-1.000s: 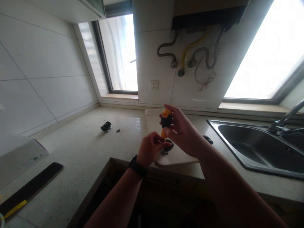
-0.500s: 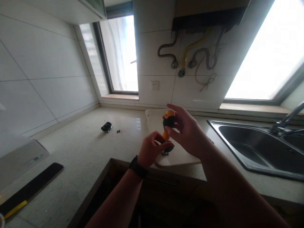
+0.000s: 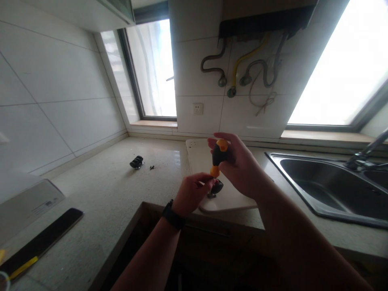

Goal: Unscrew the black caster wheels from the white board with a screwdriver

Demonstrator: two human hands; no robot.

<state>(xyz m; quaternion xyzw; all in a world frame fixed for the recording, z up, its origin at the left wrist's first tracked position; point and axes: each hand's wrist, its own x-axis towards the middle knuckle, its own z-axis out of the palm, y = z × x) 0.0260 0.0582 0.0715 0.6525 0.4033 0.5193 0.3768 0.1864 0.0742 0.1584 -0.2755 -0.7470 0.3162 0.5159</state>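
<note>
My right hand (image 3: 239,161) holds a screwdriver (image 3: 220,155) with an orange and black handle, thumb against the grip and fingers curved round behind it. The screwdriver stands nearly upright, pointing down. My left hand (image 3: 194,192), with a black watch band on the wrist, is closed in a pinch just below the handle; what its fingertips grip is hidden. Under them sits a dark rounded part (image 3: 217,186) with small metal pieces (image 3: 211,195) beside it, over the near part of a pale board (image 3: 197,155).
A black ribbed part (image 3: 136,162) and a few small dark screws (image 3: 152,167) lie on the speckled counter (image 3: 115,186). At left are a white box (image 3: 45,198) and a long black strip (image 3: 45,238). A steel sink (image 3: 318,190) is at right.
The screwdriver handle has shifted slightly right and turned in my right hand, whose thumb and fingers now sit differently on it. My left fingertips have drawn closer together below it.
</note>
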